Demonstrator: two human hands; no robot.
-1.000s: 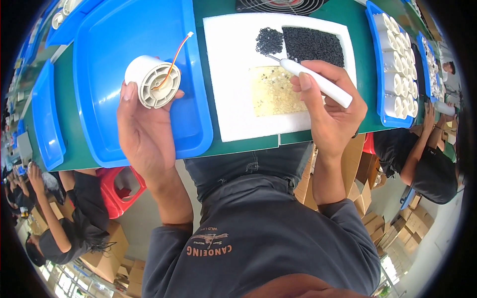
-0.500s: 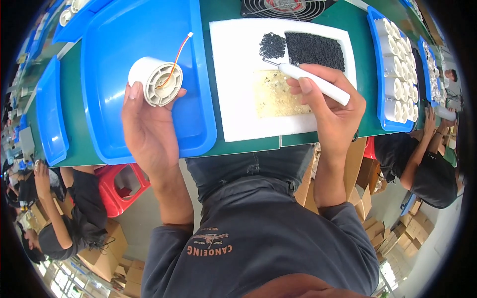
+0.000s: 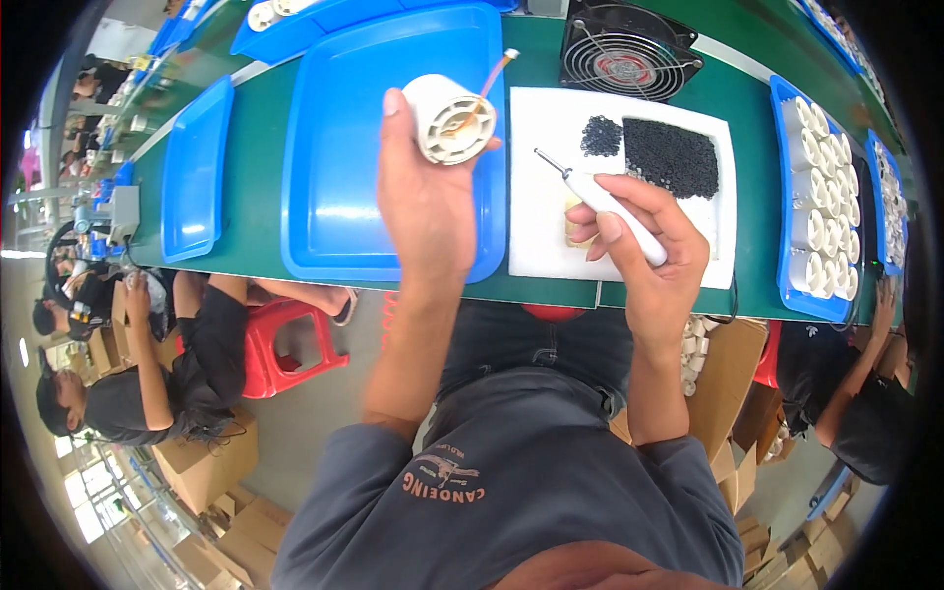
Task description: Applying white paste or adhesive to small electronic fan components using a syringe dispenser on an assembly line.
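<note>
My left hand [image 3: 428, 211] grips a white plastic cylinder [image 3: 447, 118] above the right part of a large blue tray [image 3: 339, 167]. Its ribbed round end faces me, and thin red and yellow wires [image 3: 499, 71] rise from it to a small white connector. Pinched in my right hand [image 3: 661, 236] is a white pen-shaped tool [image 3: 602, 202] with a thin metal tip, pointing up and left toward the cylinder. Whether anything sits on that tip is too small to tell. Below the tool lies a white foam tray [image 3: 536, 236] holding many small black rings [image 3: 678, 152]; a smaller heap [image 3: 601, 136] lies beside them.
A black fan [image 3: 629, 59] with a wire guard stands behind the foam tray. To the right, a blue tray [image 3: 787, 285] carries many white cylinders. Another blue tray [image 3: 197, 177] lies at the left. Co-workers sit on both sides, one by a red stool [image 3: 280, 344].
The view has shifted, so the bench appears farther right. My left hand has brought the cylinder nearer the foam tray. The tool's tip has moved left, away from the small heap of black rings.
</note>
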